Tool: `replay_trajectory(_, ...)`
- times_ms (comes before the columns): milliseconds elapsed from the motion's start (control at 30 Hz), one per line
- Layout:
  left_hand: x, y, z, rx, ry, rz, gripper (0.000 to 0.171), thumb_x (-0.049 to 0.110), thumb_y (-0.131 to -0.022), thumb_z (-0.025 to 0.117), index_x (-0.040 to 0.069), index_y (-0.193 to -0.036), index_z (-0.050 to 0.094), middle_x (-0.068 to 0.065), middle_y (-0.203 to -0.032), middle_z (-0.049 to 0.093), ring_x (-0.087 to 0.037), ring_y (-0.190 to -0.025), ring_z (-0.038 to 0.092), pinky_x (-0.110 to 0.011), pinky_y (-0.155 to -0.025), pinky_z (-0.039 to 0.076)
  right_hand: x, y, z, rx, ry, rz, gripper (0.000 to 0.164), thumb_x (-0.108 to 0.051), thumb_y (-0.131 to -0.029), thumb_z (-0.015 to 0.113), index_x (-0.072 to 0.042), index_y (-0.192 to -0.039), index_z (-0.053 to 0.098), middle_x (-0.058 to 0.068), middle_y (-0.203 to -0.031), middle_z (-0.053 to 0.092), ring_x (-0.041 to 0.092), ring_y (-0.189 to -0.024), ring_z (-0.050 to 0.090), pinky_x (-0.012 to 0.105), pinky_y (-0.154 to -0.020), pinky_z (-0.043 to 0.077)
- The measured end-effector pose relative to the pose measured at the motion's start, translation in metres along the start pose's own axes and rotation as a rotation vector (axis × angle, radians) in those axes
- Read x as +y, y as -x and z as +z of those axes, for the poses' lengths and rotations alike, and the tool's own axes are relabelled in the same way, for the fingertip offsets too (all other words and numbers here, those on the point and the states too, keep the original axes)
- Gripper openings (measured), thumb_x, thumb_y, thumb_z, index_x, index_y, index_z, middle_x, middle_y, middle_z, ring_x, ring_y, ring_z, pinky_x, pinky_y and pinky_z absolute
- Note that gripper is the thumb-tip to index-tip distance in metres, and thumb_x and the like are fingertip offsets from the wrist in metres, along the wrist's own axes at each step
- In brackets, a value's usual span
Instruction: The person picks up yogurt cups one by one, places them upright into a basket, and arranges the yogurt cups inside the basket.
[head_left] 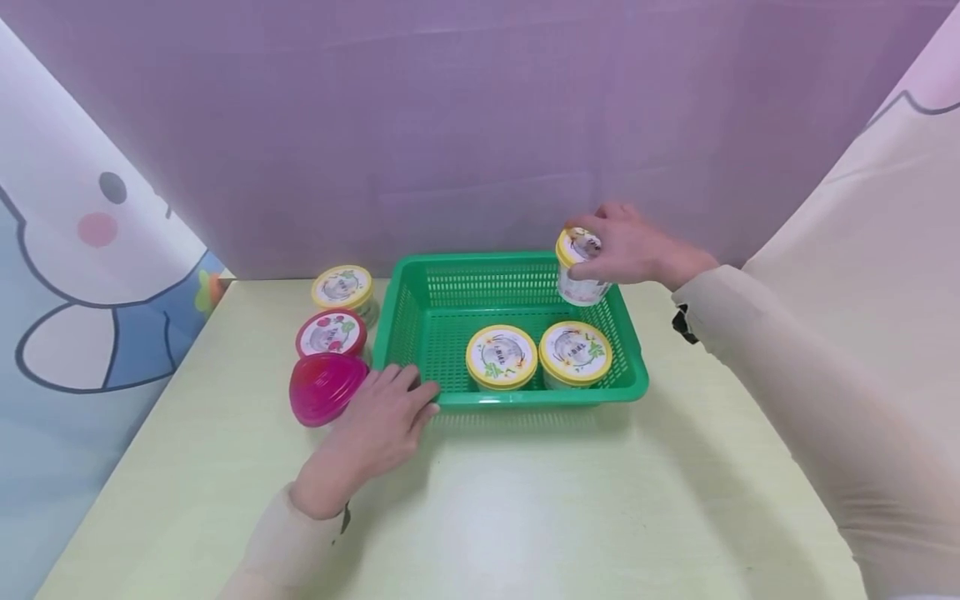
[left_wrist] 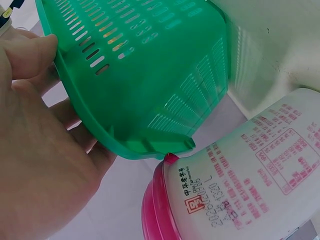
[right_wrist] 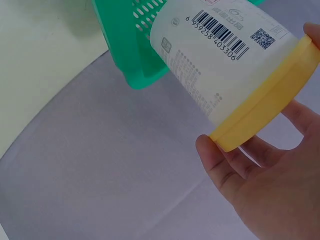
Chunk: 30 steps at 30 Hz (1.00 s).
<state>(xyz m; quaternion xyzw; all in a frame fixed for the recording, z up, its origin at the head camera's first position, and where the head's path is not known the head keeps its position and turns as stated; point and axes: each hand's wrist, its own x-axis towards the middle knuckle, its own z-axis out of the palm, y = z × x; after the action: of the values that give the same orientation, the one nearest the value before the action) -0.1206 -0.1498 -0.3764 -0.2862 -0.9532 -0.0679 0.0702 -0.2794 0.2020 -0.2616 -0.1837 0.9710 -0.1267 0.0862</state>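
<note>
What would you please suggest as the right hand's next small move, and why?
I'd probably lower the yellow-lidded tub into the green basket: the right hand grips it near the far right corner, and two similar tubs sit inside.

The left hand fills the left side of the frame, its thumb at the green basket's rim and its other fingers partly behind that rim. The basket, tilted and pierced with slots, spans the upper middle. At lower right lies a white tub with red print and a dotted stamp; its pink lid sits just below the basket's corner, contact unclear. Pale worktop shows at upper right, a dark strip with a yellow patch at upper left.
</note>
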Motion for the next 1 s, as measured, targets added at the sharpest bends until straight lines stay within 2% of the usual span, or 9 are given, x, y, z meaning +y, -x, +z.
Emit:
replay_trajectory(500, 0.001, 0.0, 0.0, -0.001, 0.006, -0.006, 0.033, 0.03, -0.09, 0.077, 0.014, -0.118, 0.068, -0.002, -0.096, 0.055, -0.021, -0.094, 0.053, -0.039, -0.084, 0.049, 0.003, -0.014, 0.018, -0.036, -0.011, 0.002, 0.075, -0.048, -0.089, 0.066, -0.023, -0.154, 0.041, 0.017, -0.133, 0.037, 0.034, -0.121, 0.032, 0.056, -0.09, 0.044)
replay_trajectory(733, 0.002, -0.001, 0.001, -0.008, 0.014, -0.011, 0.032, 0.029, -0.09, 0.077, 0.015, -0.117, 0.069, -0.001, -0.095, 0.054, -0.021, -0.094, 0.052, -0.039, -0.083, 0.049, 0.008, -0.017, 0.03, -0.064, -0.032, -0.001, 0.077, -0.046, -0.088, 0.068, -0.021, -0.155, 0.04, 0.017, -0.135, 0.037, 0.034, -0.121, 0.033, 0.059, -0.092, 0.043)
replay_trajectory(1000, 0.002, 0.0, 0.001, -0.022, 0.009, -0.014, 0.033, 0.029, -0.09, 0.077, 0.014, -0.119, 0.068, -0.002, -0.096, 0.055, -0.021, -0.094, 0.052, -0.039, -0.083, 0.049, 0.008, -0.02, 0.041, -0.072, -0.003, -0.013, 0.079, -0.046, -0.087, 0.068, -0.02, -0.156, 0.039, 0.018, -0.136, 0.039, 0.034, -0.121, 0.036, 0.06, -0.095, 0.042)
